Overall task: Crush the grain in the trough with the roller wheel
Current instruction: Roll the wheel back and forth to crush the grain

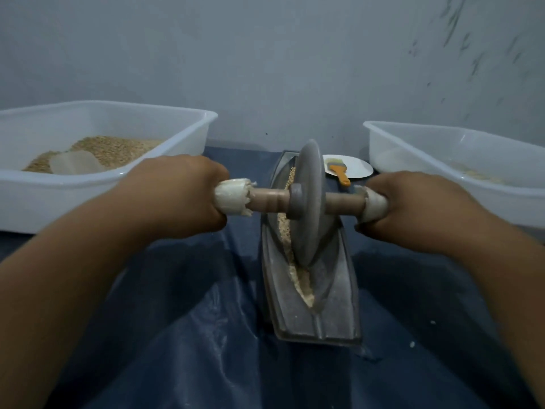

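Blue sheeting [182, 335] covers the counter below a pale wall. From the head view, the trough [333, 296] runs lengthwise away from the person, between both arms; the roller wheel [308, 199] stands upright in its groove, axle crosswise. Left hand [177, 196] and right hand [413, 211] each grasp a wrapped axle end, equally near. Grain [296, 270] lies pale and partly crushed along the groove.
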`<act>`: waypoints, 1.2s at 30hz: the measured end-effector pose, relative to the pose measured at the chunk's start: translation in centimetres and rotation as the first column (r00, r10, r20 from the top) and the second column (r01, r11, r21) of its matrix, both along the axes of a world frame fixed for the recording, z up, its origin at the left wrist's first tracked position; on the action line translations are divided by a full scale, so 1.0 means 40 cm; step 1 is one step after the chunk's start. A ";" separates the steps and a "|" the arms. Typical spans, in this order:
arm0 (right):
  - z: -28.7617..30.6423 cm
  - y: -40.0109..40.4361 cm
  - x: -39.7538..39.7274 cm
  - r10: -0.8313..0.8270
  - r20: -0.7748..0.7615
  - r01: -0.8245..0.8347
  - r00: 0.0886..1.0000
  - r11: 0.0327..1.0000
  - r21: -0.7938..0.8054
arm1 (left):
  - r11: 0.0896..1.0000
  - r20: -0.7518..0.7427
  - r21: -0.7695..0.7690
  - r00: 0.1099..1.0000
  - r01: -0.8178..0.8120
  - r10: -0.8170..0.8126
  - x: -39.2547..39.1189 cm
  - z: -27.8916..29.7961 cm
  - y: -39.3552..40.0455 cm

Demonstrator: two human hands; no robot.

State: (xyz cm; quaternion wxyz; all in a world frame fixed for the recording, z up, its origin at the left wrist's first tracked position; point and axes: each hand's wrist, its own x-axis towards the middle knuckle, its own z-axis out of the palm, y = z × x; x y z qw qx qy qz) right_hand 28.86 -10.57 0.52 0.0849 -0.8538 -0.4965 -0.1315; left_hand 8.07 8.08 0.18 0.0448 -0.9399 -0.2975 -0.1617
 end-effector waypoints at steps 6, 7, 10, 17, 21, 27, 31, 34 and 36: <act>0.038 -0.063 -0.013 0.078 -0.270 -0.110 0.960 0.988 -0.106 | 0.997 0.033 0.052 0.998 0.055 -0.057 -0.048 0.001 -0.001; 0.029 -0.048 -0.007 0.065 -0.256 -0.088 0.965 0.993 -0.079 | 0.996 0.048 0.073 0.998 0.044 -0.048 -0.035 0.000 -0.001; -0.003 0.007 0.009 -0.004 -0.081 0.007 0.997 0.999 0.032 | 0.992 0.059 0.125 0.998 -0.001 -0.006 0.010 -0.011 0.005; 0.031 -0.047 0.002 0.053 -0.139 -0.075 0.989 0.985 -0.155 | 0.999 -0.003 0.009 0.999 0.040 -0.040 -0.031 -0.014 0.018; -0.010 0.014 0.044 -0.036 -0.045 0.032 0.998 0.996 -0.082 | 0.998 -0.010 0.056 1.000 -0.006 0.007 0.028 -0.023 0.045; -0.044 0.133 0.125 -0.145 0.014 0.145 0.989 0.989 -0.004 | 0.986 0.016 0.156 0.998 -0.065 0.064 0.160 -0.005 0.103; -0.024 0.080 0.093 -0.095 -0.028 0.091 0.995 0.986 -0.138 | 0.997 -0.107 0.078 0.994 -0.021 0.030 0.122 0.017 0.071; -0.022 -0.010 0.046 -0.016 0.002 0.016 1.000 0.982 -0.190 | 0.996 -0.156 0.087 0.988 0.023 -0.009 0.051 0.003 0.030; -0.022 -0.030 0.033 0.003 0.017 0.001 1.000 0.979 -0.206 | 0.991 -0.137 0.135 0.991 0.019 -0.001 0.036 -0.003 0.025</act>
